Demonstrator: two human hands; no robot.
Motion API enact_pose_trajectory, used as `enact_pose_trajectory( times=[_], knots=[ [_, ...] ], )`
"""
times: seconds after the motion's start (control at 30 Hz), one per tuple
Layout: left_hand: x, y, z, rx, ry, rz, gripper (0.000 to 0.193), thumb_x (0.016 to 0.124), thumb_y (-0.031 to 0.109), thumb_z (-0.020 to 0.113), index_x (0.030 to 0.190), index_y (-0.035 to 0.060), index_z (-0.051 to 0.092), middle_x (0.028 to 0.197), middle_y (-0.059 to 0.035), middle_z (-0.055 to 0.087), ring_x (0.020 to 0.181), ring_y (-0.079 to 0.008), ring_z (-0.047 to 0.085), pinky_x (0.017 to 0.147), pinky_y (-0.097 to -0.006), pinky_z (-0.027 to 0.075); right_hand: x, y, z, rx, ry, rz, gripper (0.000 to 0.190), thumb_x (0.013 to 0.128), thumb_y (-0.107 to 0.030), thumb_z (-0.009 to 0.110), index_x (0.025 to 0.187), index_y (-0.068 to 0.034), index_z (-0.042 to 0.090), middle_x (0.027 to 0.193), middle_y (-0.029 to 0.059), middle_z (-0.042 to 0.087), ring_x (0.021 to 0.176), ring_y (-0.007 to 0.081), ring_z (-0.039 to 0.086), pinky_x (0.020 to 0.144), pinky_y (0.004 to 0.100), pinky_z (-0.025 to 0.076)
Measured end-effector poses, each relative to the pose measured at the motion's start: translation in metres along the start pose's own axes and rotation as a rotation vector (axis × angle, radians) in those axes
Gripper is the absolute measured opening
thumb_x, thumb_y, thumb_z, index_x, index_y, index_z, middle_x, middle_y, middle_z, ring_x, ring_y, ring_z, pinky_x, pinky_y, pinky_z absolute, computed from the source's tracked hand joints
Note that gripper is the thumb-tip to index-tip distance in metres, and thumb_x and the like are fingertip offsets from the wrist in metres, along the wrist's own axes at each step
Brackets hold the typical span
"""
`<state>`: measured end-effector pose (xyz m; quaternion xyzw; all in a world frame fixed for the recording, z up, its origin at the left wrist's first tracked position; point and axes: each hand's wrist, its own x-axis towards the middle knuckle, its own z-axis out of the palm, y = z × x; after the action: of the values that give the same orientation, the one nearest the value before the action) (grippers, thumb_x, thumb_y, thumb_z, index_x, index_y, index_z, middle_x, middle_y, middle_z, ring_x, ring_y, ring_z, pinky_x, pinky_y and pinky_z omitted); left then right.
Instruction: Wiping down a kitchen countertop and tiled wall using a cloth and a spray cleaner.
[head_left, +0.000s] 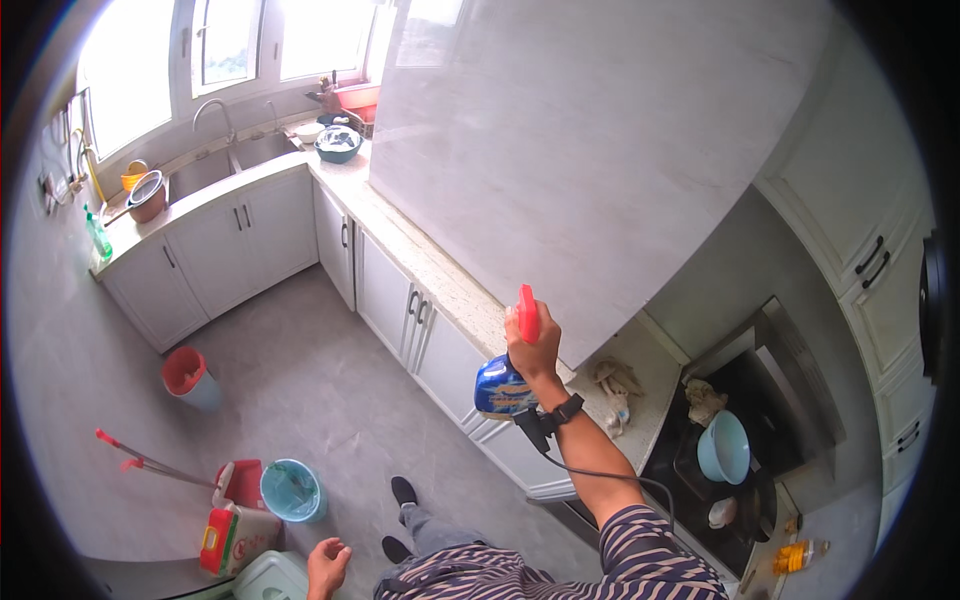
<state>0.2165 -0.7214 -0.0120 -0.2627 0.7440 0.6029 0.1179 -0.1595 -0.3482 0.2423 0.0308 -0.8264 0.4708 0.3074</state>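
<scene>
My right hand (534, 345) grips a blue spray bottle (499, 390) by its neck, below the red trigger head (528, 315). The bottle is raised in front of the grey wall panel (570, 165), above the edge of the stone countertop (427, 259). A strap with a cable circles the right wrist. Down by my left side, my left hand (328, 566) holds nothing, its fingers loosely curled and apart. Crumpled rags (616, 379) lie on the counter beyond the right forearm. A light blue bowl (724, 448) and another crumpled cloth (706, 402) rest on the black cooktop.
On the floor stand a blue bin (294, 491), a red-rimmed bin (191, 379), a dustpan (244, 484) and a red-and-white container (240, 536). White cabinets (247, 240) run below a double sink (202, 174). An oil bottle (793, 557) is near the cooktop's right end.
</scene>
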Motion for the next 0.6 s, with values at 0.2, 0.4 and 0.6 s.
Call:
enact_pose_trajectory(
  times=[0.2, 0.4, 0.6],
  knots=[
    [0.035, -0.015, -0.035, 0.048, 0.105, 0.056, 0.044, 0.091, 0.021, 0.074, 0.124, -0.0054, 0.062, 0.114, -0.0157, 0.07, 0.105, -0.0218, 0.066, 0.093, -0.0341, 0.052, 0.016, 0.021, 0.059, -0.021, 0.015, -0.028, 0.024, 0.086, -0.018, 0.067, 0.101, 0.0, 0.064, 0.079, 0.0181, 0.069, 0.073, 0.0348, 0.069, 0.068, 0.0412, 0.054],
    [0.061, 0.058, -0.059, 0.207, 0.174, -0.055, 0.046, 0.091, 0.024, 0.073, 0.124, -0.0071, 0.062, 0.113, -0.018, 0.07, 0.103, -0.0238, 0.067, 0.092, -0.0356, 0.052, 0.051, 0.026, 0.119, 0.006, -0.026, -0.064, 0.023, 0.085, -0.019, 0.067, 0.099, -0.002, 0.064, 0.082, 0.0183, 0.069, 0.076, 0.0351, 0.07, 0.069, 0.0419, 0.054],
    [0.131, 0.035, -0.071, 0.153, 0.118, 0.054, 0.043, 0.093, 0.023, 0.071, 0.124, -0.0066, 0.061, 0.114, -0.0182, 0.07, 0.106, -0.0241, 0.066, 0.093, -0.0352, 0.051, 0.119, -0.001, 0.172, -0.011, -0.006, -0.153, 0.021, 0.085, -0.018, 0.067, 0.097, -0.001, 0.062, 0.077, 0.0181, 0.067, 0.072, 0.0367, 0.068, 0.066, 0.043, 0.054]
  ],
)
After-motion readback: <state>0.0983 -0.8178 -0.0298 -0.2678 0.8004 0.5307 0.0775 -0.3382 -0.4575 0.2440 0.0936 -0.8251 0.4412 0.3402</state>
